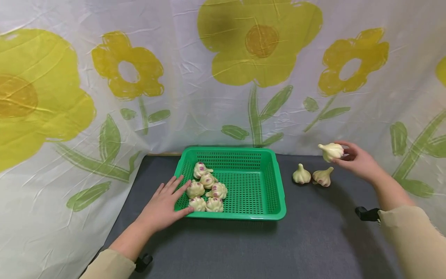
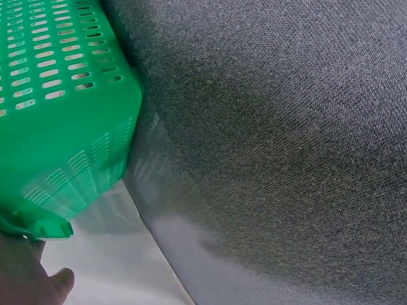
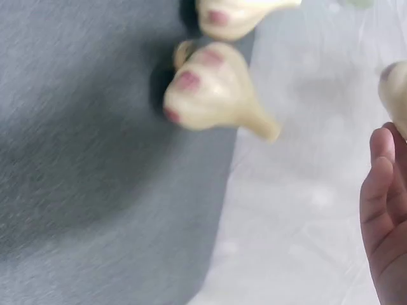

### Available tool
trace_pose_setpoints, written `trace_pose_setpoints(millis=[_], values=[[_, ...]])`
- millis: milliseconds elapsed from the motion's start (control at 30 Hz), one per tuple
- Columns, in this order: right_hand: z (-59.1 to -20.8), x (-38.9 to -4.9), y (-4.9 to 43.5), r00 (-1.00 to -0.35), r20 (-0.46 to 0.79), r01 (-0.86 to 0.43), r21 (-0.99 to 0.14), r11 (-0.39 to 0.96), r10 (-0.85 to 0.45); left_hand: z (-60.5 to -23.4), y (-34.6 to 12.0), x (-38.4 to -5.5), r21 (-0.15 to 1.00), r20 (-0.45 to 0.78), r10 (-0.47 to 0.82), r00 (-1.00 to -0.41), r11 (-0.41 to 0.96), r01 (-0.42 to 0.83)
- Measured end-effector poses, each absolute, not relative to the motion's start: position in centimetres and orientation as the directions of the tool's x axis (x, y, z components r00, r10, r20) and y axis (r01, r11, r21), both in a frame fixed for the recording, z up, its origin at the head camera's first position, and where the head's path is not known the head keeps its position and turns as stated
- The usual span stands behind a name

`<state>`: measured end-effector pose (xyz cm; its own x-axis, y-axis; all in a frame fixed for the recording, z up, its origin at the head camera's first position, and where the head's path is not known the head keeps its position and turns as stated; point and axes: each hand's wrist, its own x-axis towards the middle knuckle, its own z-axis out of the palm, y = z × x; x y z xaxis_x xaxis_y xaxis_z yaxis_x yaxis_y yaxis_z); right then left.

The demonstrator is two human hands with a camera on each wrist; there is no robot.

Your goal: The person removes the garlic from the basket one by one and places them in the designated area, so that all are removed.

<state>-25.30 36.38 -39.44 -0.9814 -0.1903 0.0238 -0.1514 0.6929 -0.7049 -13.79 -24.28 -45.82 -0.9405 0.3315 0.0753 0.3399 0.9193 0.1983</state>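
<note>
My right hand [image 1: 360, 161] grips a pale garlic bulb [image 1: 331, 151] between thumb and fingers, lifted over the table's far right. Below it, two more bulbs sit side by side: an upright one [image 1: 301, 174] and a tilted one [image 1: 323, 177] with pinkish patches. In the right wrist view the held bulb [image 3: 397, 95] shows only at the right edge. Fingers spread, my left hand [image 1: 163, 205] rests at the left rim of a green plastic basket [image 1: 244, 216]. Several garlic bulbs [image 1: 208, 180] with purple marks lie in the basket's left half.
A dark grey cloth [image 1: 223, 248] covers the table. Behind and beside it hangs a white curtain [image 1: 188, 116] printed with yellow flowers. Dark straps with a black piece show near both wrists, below beige sleeves [image 1: 111, 265].
</note>
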Motion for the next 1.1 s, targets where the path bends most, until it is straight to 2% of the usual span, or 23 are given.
trace_pose_setpoints(millis=[300, 567, 800, 1100], values=[[-41.9, -24.7, 39.9, -0.996, 0.021, -0.071, -0.758, 0.648, -0.084, -45.8, -24.2, -13.7, 0.194, 0.074, 0.330, -0.941, 0.921, 0.338], [-45.5, -24.2, 41.8, -0.999, -0.030, 0.005, -0.757, 0.653, -0.028, -45.9, -24.3, -13.8, 0.193, 0.079, 0.332, -0.940, 0.920, 0.341], [-47.9, -23.9, 42.2, -0.993, -0.119, 0.083, -0.742, 0.666, -0.009, -45.8, -24.3, -13.8, 0.195, 0.079, 0.332, -0.940, 0.919, 0.341], [-49.3, -24.0, 41.6, -0.986, -0.163, 0.133, -0.705, 0.697, 0.023, -46.0, -24.3, -13.8, 0.193, 0.080, 0.327, -0.942, 0.922, 0.336]])
